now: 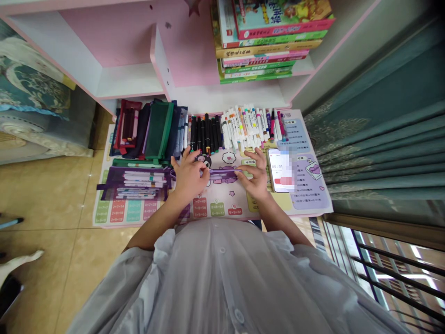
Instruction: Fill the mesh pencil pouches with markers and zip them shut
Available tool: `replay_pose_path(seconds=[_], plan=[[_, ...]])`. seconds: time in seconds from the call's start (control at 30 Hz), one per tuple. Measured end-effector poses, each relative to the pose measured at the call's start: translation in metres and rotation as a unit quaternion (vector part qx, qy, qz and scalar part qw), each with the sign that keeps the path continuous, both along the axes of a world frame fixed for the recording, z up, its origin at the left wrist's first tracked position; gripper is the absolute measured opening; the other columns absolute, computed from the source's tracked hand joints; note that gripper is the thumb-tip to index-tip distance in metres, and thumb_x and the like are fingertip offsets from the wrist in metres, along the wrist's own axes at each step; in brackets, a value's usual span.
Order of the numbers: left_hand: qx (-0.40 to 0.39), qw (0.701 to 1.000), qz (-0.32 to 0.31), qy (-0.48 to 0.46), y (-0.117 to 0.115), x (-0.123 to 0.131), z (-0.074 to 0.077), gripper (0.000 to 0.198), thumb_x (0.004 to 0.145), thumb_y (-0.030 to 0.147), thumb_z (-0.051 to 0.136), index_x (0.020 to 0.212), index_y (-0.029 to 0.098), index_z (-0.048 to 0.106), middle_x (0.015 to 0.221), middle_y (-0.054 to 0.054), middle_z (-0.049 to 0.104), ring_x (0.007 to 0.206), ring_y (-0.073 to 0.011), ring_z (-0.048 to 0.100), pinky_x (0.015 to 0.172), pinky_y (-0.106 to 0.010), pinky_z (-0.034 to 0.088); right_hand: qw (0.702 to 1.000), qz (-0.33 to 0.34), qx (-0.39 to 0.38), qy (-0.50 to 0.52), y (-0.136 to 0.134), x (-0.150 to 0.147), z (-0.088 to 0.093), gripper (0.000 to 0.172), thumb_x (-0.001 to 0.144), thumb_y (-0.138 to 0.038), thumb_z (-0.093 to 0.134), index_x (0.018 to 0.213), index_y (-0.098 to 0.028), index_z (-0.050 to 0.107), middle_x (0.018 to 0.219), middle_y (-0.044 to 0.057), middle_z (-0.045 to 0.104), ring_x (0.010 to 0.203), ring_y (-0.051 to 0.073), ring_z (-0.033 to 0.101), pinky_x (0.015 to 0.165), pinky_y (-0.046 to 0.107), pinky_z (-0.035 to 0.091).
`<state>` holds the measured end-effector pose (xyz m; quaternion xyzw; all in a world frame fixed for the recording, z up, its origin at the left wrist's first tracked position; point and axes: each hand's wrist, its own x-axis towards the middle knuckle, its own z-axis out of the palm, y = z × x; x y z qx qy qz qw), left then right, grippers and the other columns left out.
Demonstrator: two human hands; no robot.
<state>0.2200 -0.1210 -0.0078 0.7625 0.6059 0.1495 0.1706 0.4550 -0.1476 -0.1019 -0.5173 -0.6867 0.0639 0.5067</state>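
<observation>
A purple pouch [222, 174] is held edge-up over the middle of the desk mat. My left hand [192, 174] pinches its left end between thumb and fingers. Its right end is gripped by the thumb and index finger of my right hand [255, 175], whose other fingers are spread. Behind my hands lie a row of black markers [206, 133] and a pile of white markers [245, 124]. At the left, a purple mesh pouch [114, 182] has several white markers on or inside it; I cannot tell which.
Red, green and dark pouches [160, 130] lie at the back left. A phone [281, 171] rests right of my right hand. Books [264, 51] are stacked on the shelf [194, 99] behind the desk. A curtain [368, 125] hangs at the right.
</observation>
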Motion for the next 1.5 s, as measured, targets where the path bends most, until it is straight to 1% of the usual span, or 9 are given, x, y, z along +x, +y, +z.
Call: replay_pose_path(seconds=[0.27, 0.47, 0.63, 0.83, 1.0, 1.13, 1.23, 1.33, 1.5], plan=[[0.002, 1.000, 0.009, 0.000, 0.000, -0.003, 0.001, 0.015, 0.086, 0.023, 0.062, 0.071, 0.024, 0.067, 0.143, -0.003, 0.062, 0.151, -0.0351, 0.036, 0.119, -0.079, 0.014, 1.000, 0.003, 0.010, 0.012, 0.001, 0.000, 0.001, 0.006, 0.086, -0.035, 0.073, 0.086, -0.030, 0.076, 0.136, 0.000, 0.061, 0.147, 0.034, 0.040, 0.120, 0.067, 0.035], [-0.004, 1.000, 0.019, 0.004, 0.000, -0.006, 0.003, 0.015, 0.086, 0.023, 0.062, 0.072, 0.023, 0.068, 0.143, -0.003, 0.061, 0.151, -0.0359, 0.036, 0.119, -0.079, 0.014, 1.000, 0.003, -0.009, 0.010, 0.000, 0.002, 0.001, 0.006, 0.085, -0.035, 0.073, 0.085, -0.030, 0.076, 0.138, 0.000, 0.061, 0.148, 0.035, 0.038, 0.122, 0.068, 0.032], [-0.008, 1.000, 0.019, 0.005, 0.000, -0.007, 0.004, 0.015, 0.086, 0.023, 0.062, 0.072, 0.023, 0.068, 0.144, -0.004, 0.061, 0.151, -0.0349, 0.035, 0.119, -0.078, 0.013, 1.000, -0.010, 0.008, -0.005, 0.001, 0.002, 0.000, 0.009, 0.086, -0.037, 0.072, 0.085, -0.029, 0.076, 0.136, 0.000, 0.062, 0.146, 0.035, 0.041, 0.120, 0.068, 0.035], [-0.010, 1.000, 0.025, 0.010, 0.000, -0.008, 0.004, 0.015, 0.085, 0.024, 0.062, 0.072, 0.023, 0.069, 0.143, -0.004, 0.061, 0.151, -0.0355, 0.035, 0.120, -0.077, 0.015, 0.999, 0.012, 0.031, 0.011, 0.001, 0.001, 0.002, 0.003, 0.086, -0.031, 0.074, 0.088, -0.030, 0.075, 0.137, 0.000, 0.061, 0.148, 0.034, 0.040, 0.120, 0.067, 0.035], [-0.008, 0.999, 0.032, 0.009, 0.000, -0.011, 0.003, 0.016, 0.085, 0.024, 0.062, 0.070, 0.023, 0.068, 0.143, -0.004, 0.062, 0.151, -0.0364, 0.035, 0.119, -0.078, 0.015, 1.000, 0.010, 0.023, 0.017, 0.001, 0.001, 0.002, 0.003, 0.085, -0.032, 0.073, 0.087, -0.031, 0.075, 0.138, -0.002, 0.061, 0.148, 0.034, 0.040, 0.121, 0.067, 0.034], [-0.008, 0.999, 0.033, 0.011, 0.000, -0.013, 0.005, 0.016, 0.085, 0.024, 0.062, 0.071, 0.023, 0.069, 0.142, -0.004, 0.062, 0.151, -0.0367, 0.035, 0.119, -0.078, 0.016, 1.000, 0.002, 0.015, 0.003, 0.001, 0.002, 0.000, 0.005, 0.086, -0.035, 0.072, 0.087, -0.030, 0.075, 0.137, -0.001, 0.061, 0.147, 0.034, 0.040, 0.120, 0.067, 0.035], [-0.009, 0.999, 0.036, 0.013, 0.000, -0.014, 0.006, 0.016, 0.085, 0.024, 0.062, 0.071, 0.022, 0.068, 0.143, -0.004, 0.062, 0.151, -0.0364, 0.035, 0.118, -0.079, 0.017, 1.000, 0.001, 0.012, 0.007, 0.001, 0.002, -0.001, 0.006, 0.086, -0.035, 0.072, 0.086, -0.030, 0.076, 0.137, -0.001, 0.061, 0.148, 0.034, 0.039, 0.121, 0.067, 0.033], [-0.011, 0.999, 0.036, 0.014, 0.001, -0.014, 0.005, 0.016, 0.085, 0.025, 0.062, 0.071, 0.022, 0.067, 0.143, -0.005, 0.062, 0.152, -0.0357, 0.035, 0.118, -0.079, 0.017, 1.000, 0.009, 0.017, 0.019, 0.002, 0.001, -0.001, 0.004, 0.085, -0.033, 0.073, 0.087, -0.031, 0.075, 0.138, -0.002, 0.060, 0.149, 0.034, 0.038, 0.122, 0.068, 0.031], [-0.011, 0.999, 0.036, 0.012, 0.000, -0.015, 0.004, 0.016, 0.085, 0.025, 0.061, 0.070, 0.022, 0.067, 0.142, -0.004, 0.062, 0.152, -0.0359, 0.034, 0.118, -0.078, 0.016, 0.999, 0.022, 0.026, 0.021, 0.002, 0.001, 0.000, 0.005, 0.085, -0.028, 0.074, 0.089, -0.031, 0.075, 0.140, -0.002, 0.060, 0.149, 0.033, 0.038, 0.122, 0.066, 0.033]])
